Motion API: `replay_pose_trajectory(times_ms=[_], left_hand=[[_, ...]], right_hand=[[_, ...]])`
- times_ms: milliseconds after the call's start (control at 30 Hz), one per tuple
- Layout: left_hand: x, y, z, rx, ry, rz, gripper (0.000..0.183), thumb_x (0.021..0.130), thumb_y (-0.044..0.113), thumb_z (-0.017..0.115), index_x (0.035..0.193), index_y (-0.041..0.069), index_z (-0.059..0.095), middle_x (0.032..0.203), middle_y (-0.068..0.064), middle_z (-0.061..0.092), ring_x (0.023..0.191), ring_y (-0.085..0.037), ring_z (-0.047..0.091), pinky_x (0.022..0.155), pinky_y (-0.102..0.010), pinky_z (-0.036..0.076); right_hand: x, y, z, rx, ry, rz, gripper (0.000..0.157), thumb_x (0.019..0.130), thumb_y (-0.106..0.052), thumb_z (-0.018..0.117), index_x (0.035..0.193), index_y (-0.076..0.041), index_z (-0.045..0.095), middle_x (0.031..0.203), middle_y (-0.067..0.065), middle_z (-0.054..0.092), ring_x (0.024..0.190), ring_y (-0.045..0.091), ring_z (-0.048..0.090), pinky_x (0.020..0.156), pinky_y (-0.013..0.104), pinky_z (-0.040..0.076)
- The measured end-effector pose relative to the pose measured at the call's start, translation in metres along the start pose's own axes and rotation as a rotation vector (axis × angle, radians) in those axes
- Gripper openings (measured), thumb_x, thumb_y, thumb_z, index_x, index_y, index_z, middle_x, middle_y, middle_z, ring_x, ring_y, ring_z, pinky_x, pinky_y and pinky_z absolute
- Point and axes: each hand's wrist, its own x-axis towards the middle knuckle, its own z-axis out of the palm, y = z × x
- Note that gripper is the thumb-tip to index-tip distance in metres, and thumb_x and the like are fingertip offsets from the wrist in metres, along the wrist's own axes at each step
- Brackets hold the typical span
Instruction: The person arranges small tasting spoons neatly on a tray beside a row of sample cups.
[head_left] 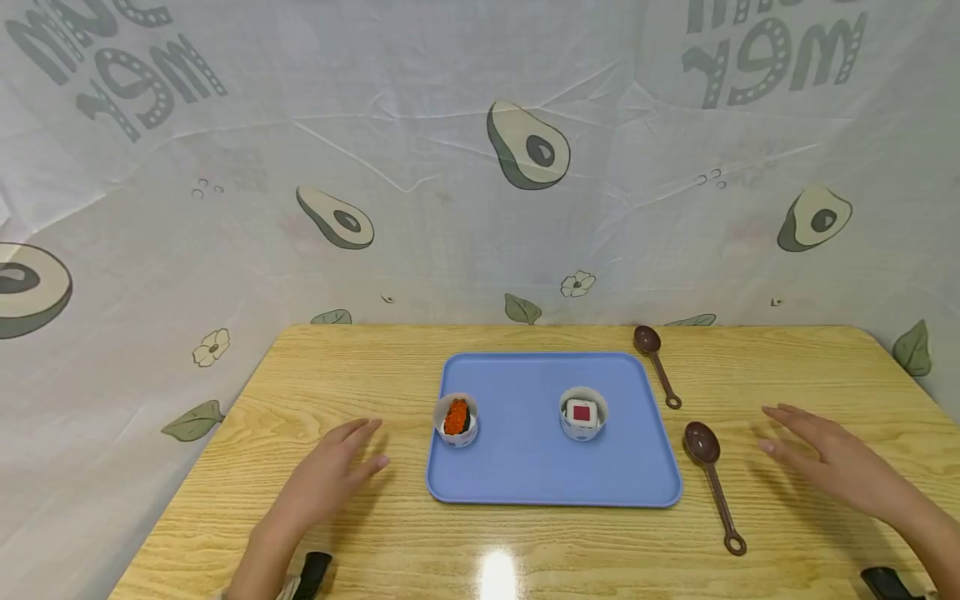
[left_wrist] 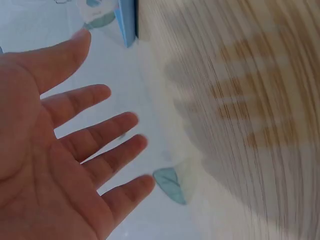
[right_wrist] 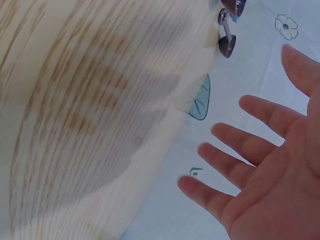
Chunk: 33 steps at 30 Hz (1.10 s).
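Note:
Left of the blue tray (head_left: 517, 467), my left hand (head_left: 322, 483) hovers over the table with fingers spread and nothing held. On the other side, my right hand (head_left: 840, 467) is likewise spread and holds nothing; a brown spoon (head_left: 702, 443) lies nearest to it, beside the tray. A second brown spoon (head_left: 647, 339) lies farther back at the tray's far right corner. In the tray, a paper cup (head_left: 467, 438) at the left edge holds an orange-topped sushi piece (head_left: 457, 417). Another paper cup (head_left: 581, 432), right of the middle, holds a white sushi piece with a red centre (head_left: 582, 413).
The light wooden table (head_left: 360, 358) carries the tray and both spoons. A pale curtain (head_left: 450, 250) printed with avocados and leaves hangs behind the table and along its left side. Light glares off the table's front part.

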Motion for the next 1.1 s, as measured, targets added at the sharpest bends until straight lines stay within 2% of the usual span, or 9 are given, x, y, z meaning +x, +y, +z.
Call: replay_pose_trajectory(times_ms=[133, 300, 467, 667, 800, 867, 1033, 1100], left_hand=[[0.006, 0.005, 0.004, -0.067, -0.009, -0.035, 0.043, 0.087, 0.022, 0.062, 0.122, -0.001, 0.054, 0.111, -0.019, 0.059, 0.103, -0.036, 0.054, 0.084, -0.049, 0.043], [0.012, 0.007, 0.012, -0.185, -0.015, -0.084, 0.024, 0.085, 0.016, 0.066, 0.104, 0.002, 0.063, 0.087, -0.002, 0.063, 0.081, -0.020, 0.060, 0.070, -0.036, 0.048], [0.016, 0.014, 0.015, -0.278, -0.023, -0.113, 0.006, 0.083, 0.009, 0.066, 0.088, 0.006, 0.064, 0.076, 0.003, 0.061, 0.070, -0.012, 0.057, 0.064, -0.028, 0.047], [0.018, 0.022, 0.017, -0.393, -0.055, -0.184, 0.004, 0.081, 0.006, 0.067, 0.083, 0.004, 0.064, 0.071, 0.000, 0.057, 0.064, -0.014, 0.054, 0.056, -0.026, 0.044], [0.019, 0.027, 0.017, -0.454, -0.069, -0.215, 0.004, 0.081, 0.005, 0.067, 0.082, 0.002, 0.064, 0.067, -0.003, 0.057, 0.060, -0.016, 0.053, 0.053, -0.027, 0.043], [0.020, 0.028, 0.019, -0.507, -0.083, -0.228, 0.004, 0.082, 0.003, 0.066, 0.082, 0.000, 0.064, 0.066, -0.004, 0.057, 0.060, -0.017, 0.055, 0.054, -0.027, 0.046], [0.024, 0.028, 0.025, -0.662, -0.128, -0.276, 0.004, 0.083, -0.004, 0.062, 0.084, -0.008, 0.061, 0.066, -0.007, 0.058, 0.061, -0.019, 0.061, 0.058, -0.031, 0.053], [0.025, 0.028, 0.027, -0.687, -0.137, -0.293, 0.004, 0.083, -0.005, 0.062, 0.084, -0.009, 0.061, 0.065, -0.007, 0.058, 0.061, -0.018, 0.061, 0.058, -0.031, 0.053]], right_hand=[[0.000, -0.003, 0.000, 0.026, -0.012, 0.015, 0.055, 0.093, -0.031, 0.053, 0.128, 0.011, 0.042, 0.123, 0.039, 0.040, 0.103, 0.056, 0.043, 0.070, 0.060, 0.042], [-0.001, -0.006, 0.001, 0.070, -0.035, 0.034, 0.051, 0.093, -0.030, 0.053, 0.124, 0.010, 0.048, 0.116, 0.034, 0.049, 0.087, 0.038, 0.058, 0.063, 0.045, 0.049], [-0.003, -0.009, 0.001, 0.094, -0.048, -0.009, 0.043, 0.092, -0.025, 0.055, 0.121, 0.007, 0.052, 0.115, 0.027, 0.054, 0.082, 0.020, 0.059, 0.061, 0.036, 0.049], [-0.003, -0.010, 0.001, 0.155, -0.109, -0.071, 0.038, 0.093, -0.018, 0.053, 0.121, 0.008, 0.052, 0.114, 0.024, 0.055, 0.080, 0.002, 0.055, 0.059, 0.027, 0.047], [-0.001, -0.009, 0.002, 0.192, -0.137, -0.110, 0.037, 0.094, -0.016, 0.052, 0.121, 0.010, 0.051, 0.109, 0.021, 0.059, 0.081, -0.002, 0.053, 0.060, 0.025, 0.047], [-0.001, -0.009, 0.002, 0.230, -0.158, -0.131, 0.038, 0.095, -0.015, 0.050, 0.122, 0.012, 0.049, 0.107, 0.020, 0.060, 0.082, -0.002, 0.054, 0.061, 0.025, 0.047], [0.000, -0.007, 0.001, 0.363, -0.235, -0.151, 0.040, 0.097, -0.012, 0.046, 0.125, 0.017, 0.042, 0.109, 0.026, 0.056, 0.085, 0.004, 0.058, 0.063, 0.028, 0.050], [0.001, -0.005, 0.002, 0.413, -0.268, -0.155, 0.041, 0.097, -0.011, 0.044, 0.125, 0.018, 0.040, 0.111, 0.028, 0.055, 0.086, 0.006, 0.059, 0.064, 0.029, 0.050]])
